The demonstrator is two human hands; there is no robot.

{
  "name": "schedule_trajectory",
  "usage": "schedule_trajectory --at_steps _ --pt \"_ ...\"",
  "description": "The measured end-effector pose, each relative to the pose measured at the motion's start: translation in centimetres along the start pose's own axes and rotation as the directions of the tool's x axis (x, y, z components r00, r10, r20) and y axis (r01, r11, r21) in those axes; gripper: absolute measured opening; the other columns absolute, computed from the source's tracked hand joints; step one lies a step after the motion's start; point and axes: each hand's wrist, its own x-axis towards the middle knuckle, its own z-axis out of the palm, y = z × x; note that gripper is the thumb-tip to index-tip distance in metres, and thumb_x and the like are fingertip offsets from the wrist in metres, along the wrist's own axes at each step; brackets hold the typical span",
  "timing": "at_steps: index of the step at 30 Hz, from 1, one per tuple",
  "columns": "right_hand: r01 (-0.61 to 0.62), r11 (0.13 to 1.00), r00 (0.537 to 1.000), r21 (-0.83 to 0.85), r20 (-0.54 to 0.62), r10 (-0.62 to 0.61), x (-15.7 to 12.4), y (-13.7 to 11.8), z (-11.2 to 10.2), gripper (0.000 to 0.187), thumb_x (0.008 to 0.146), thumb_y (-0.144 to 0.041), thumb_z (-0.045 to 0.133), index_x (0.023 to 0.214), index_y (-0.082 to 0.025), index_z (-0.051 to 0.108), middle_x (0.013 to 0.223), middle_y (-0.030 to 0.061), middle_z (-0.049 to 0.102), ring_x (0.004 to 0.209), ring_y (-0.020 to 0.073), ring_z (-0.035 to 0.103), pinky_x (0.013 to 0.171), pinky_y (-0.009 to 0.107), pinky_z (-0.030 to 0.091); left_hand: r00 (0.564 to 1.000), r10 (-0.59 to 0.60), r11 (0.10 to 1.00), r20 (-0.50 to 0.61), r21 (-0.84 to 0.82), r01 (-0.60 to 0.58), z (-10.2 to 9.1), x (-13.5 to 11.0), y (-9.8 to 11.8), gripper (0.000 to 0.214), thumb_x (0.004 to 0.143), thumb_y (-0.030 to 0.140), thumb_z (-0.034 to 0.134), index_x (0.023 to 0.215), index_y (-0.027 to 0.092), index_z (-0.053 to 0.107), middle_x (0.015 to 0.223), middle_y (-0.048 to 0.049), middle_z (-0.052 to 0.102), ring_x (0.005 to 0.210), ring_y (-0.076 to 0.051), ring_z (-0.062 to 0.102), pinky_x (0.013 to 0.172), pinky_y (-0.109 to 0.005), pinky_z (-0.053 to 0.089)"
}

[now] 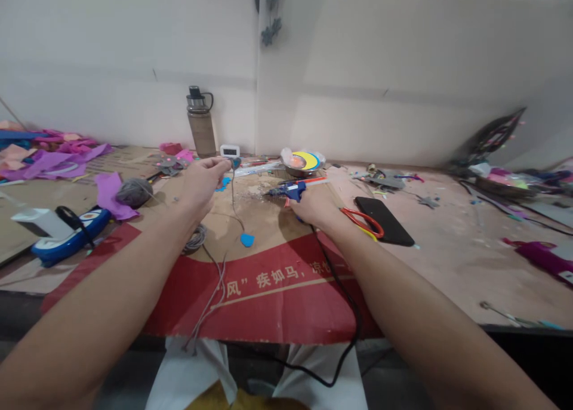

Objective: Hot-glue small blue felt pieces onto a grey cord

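My left hand (202,182) is raised over the cardboard sheet (268,279), fingers pinched on a small blue piece (234,161) with a thin wire (236,210) hanging from it. Another blue felt piece (247,240) lies on the cardboard below. My right hand (313,207) grips a blue hot glue gun (289,190), nozzle pointing left, a short way right of the pinched piece. The gun's black cord (347,302) runs back off the table edge.
Red-handled scissors (363,220) and a black phone (385,221) lie right of my right hand. A ball of grey yarn (134,192), purple felt (110,195), a water bottle (200,123), a bowl (301,162) and scattered felt scraps surround the work area.
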Motion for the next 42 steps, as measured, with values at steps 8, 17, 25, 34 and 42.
schedule_trajectory --at_steps 8,17,25,34,42 --pt "0.17 0.772 0.982 0.612 -0.174 -0.078 -1.2 -5.8 1.6 0.025 0.075 -0.029 0.062 0.088 -0.024 0.041 0.101 0.0065 0.061 0.101 0.0181 0.06 0.091 0.036 0.048 0.969 0.248 0.915 0.011 0.327 -0.238 1.3 -2.2 1.5 0.008 0.075 0.022 0.066 0.071 0.018 0.071 0.064 0.0009 0.062 0.057 -0.01 0.049 0.055 -0.023 0.037" --pt "0.019 0.338 0.999 0.941 -0.004 -0.044 -2.0 -8.6 3.6 0.037 0.076 -0.024 0.062 0.099 -0.027 0.033 0.071 -0.0092 0.048 0.06 0.0091 0.052 0.063 0.026 0.048 0.956 0.289 0.882 0.049 0.374 -0.286 2.0 -2.8 1.3 0.005 0.073 0.019 0.064 0.071 0.019 0.068 0.062 0.001 0.061 0.055 -0.01 0.05 0.052 -0.023 0.036" --pt "0.24 0.64 0.965 0.73 -0.25 -0.077 -2.1 -8.5 2.1 0.011 0.081 -0.02 0.058 0.073 -0.019 0.051 0.065 -0.0051 0.046 0.06 0.0077 0.039 0.057 0.024 0.033 0.991 0.118 0.992 0.07 0.044 -0.122 2.7 -2.9 0.9 0.006 0.072 0.019 0.066 0.068 0.017 0.064 0.053 0.0021 0.054 0.046 -0.008 0.045 0.047 -0.022 0.034" --pt "0.161 0.721 0.972 0.674 -0.233 0.001 -1.6 -8.0 2.2 0.016 0.079 -0.025 0.061 0.067 -0.017 0.054 0.06 -0.0049 0.048 0.057 0.0076 0.04 0.057 0.025 0.033 0.991 0.035 0.997 0.129 -0.077 -0.025 2.9 -2.9 0.7 0.006 0.07 0.018 0.068 0.07 0.016 0.063 0.055 0.0021 0.054 0.048 -0.007 0.046 0.047 -0.021 0.034" --pt "0.161 0.751 0.964 0.64 -0.266 0.02 -1.5 -7.9 1.8 0.018 0.078 -0.027 0.061 0.066 -0.018 0.053 0.061 -0.0046 0.05 0.057 0.0081 0.042 0.059 0.025 0.034 0.983 0.013 0.997 0.182 -0.071 0.0 3.0 -3.2 1.0 0.006 0.071 0.016 0.066 0.067 0.018 0.061 0.056 0.002 0.053 0.049 -0.008 0.045 0.048 -0.022 0.034"
